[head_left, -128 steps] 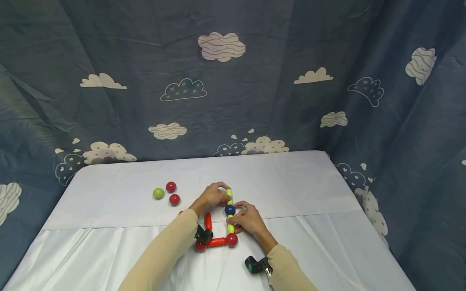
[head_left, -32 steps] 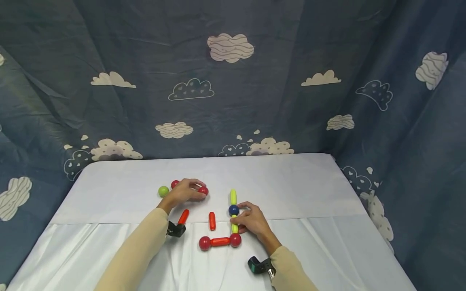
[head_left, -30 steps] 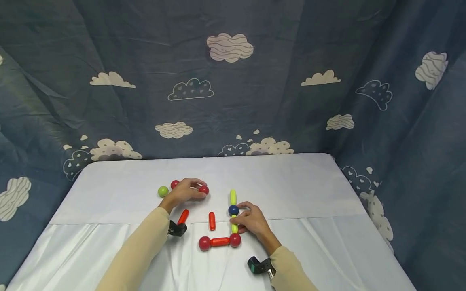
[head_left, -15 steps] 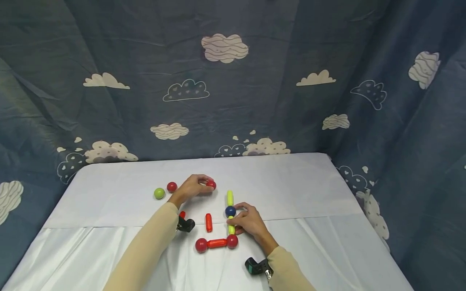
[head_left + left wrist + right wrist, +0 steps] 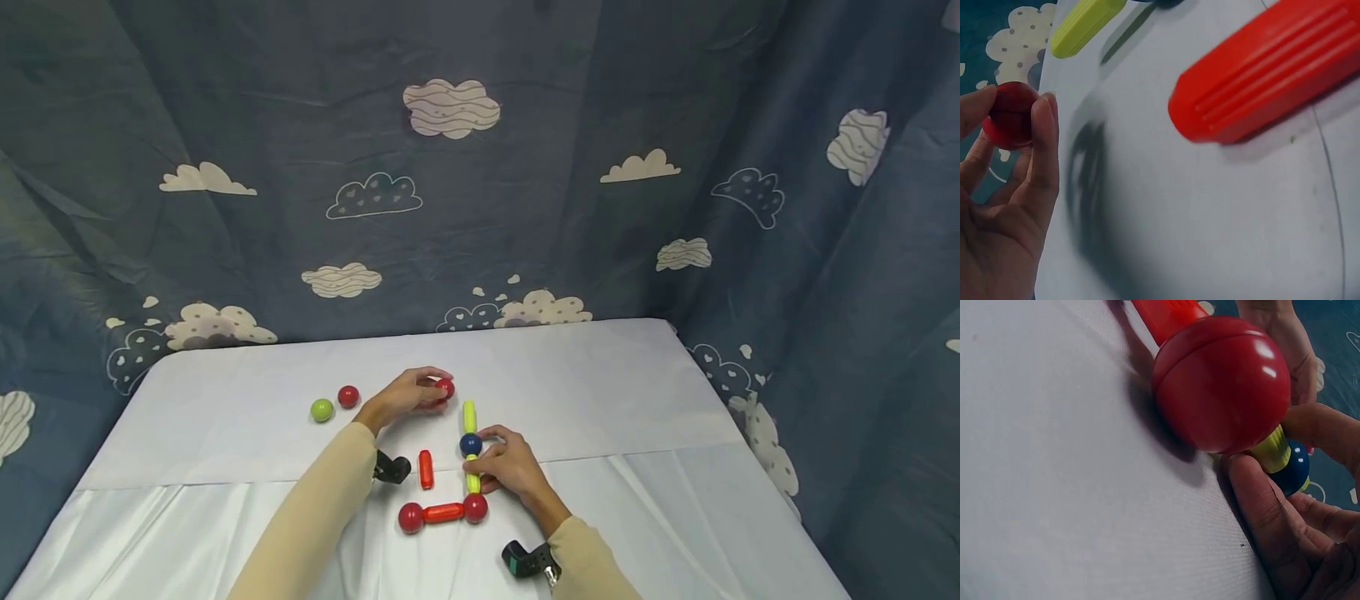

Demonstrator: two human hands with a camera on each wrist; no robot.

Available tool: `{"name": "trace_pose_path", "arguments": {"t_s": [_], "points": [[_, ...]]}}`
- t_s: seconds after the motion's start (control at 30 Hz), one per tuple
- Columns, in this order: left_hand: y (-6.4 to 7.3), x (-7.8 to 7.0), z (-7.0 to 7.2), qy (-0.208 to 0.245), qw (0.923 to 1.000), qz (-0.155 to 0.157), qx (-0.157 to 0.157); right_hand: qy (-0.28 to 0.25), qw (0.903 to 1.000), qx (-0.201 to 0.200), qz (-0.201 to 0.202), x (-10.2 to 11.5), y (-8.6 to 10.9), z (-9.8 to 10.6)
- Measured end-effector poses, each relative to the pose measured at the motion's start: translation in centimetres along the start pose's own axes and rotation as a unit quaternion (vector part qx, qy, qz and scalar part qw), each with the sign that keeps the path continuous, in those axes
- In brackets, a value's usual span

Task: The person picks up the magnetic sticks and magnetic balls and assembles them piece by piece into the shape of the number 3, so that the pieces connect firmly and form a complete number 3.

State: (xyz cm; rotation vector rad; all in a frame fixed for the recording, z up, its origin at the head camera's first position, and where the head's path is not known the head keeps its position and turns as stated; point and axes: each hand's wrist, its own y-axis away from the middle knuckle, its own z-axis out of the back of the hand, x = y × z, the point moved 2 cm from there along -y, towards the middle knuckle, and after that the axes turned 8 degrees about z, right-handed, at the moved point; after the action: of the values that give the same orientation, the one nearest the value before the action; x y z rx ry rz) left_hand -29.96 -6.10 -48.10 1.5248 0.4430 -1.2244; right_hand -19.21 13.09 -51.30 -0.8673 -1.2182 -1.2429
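My left hand (image 5: 405,396) pinches a red ball (image 5: 446,388) between thumb and fingers, raised above the cloth in the left wrist view. It is just left of the upper yellow rod (image 5: 468,417), apart from it. My right hand (image 5: 513,467) pinches the lower yellow rod (image 5: 472,481), partly hidden by fingers, with a fingertip near the blue ball (image 5: 471,444). These pieces form a line from the red corner ball (image 5: 476,507), large in the right wrist view. From that corner a red rod (image 5: 443,513) runs left to another red ball (image 5: 411,517).
A loose red rod (image 5: 426,469) lies inside the L-shaped chain. Farther left on the white cloth (image 5: 225,433) rest a green ball (image 5: 322,409) and a red ball (image 5: 348,396). A patterned dark curtain (image 5: 525,208) hangs behind the table.
My left hand left the upper yellow rod, took a red ball from the group at left and carried it right, toward that rod's far end. My right hand stays on the lower yellow rod.
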Motion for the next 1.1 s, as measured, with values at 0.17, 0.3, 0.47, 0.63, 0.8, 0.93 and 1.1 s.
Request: {"name": "trace_pose_path", "arguments": {"t_s": [0.17,0.3,0.47,0.63,0.8,0.93,1.1], "points": [[-0.4,-0.3,-0.4,0.002,0.9999,-0.007,-0.012,-0.002,1.0000,0.003,0.003,0.2,-0.2,-0.2],[-0.8,-0.5,-0.8,-0.005,0.9995,-0.003,-0.032,-0.001,1.0000,-0.001,-0.002,0.4,-0.2,-0.2],[-1.1,-0.5,-1.3,0.002,0.9981,0.010,-0.060,0.000,1.0000,0.005,0.000,0.3,-0.1,-0.1],[-1.5,-0.3,-2.0,-0.017,0.9984,-0.002,-0.055,0.014,0.9999,-0.006,-0.006,0.1,0.2,0.4],[-1.5,-0.2,-2.6,-0.020,0.9988,-0.005,-0.045,0.018,0.9998,-0.004,-0.005,0.0,0.5,0.5],[-1.6,-0.2,-2.8,-0.025,0.9988,-0.002,-0.043,0.014,0.9999,-0.006,-0.006,0.0,0.4,0.4],[-1.8,-0.1,-2.9,-0.038,0.9979,0.008,-0.052,0.013,0.9999,-0.004,-0.006,0.0,0.2,0.1]]}}
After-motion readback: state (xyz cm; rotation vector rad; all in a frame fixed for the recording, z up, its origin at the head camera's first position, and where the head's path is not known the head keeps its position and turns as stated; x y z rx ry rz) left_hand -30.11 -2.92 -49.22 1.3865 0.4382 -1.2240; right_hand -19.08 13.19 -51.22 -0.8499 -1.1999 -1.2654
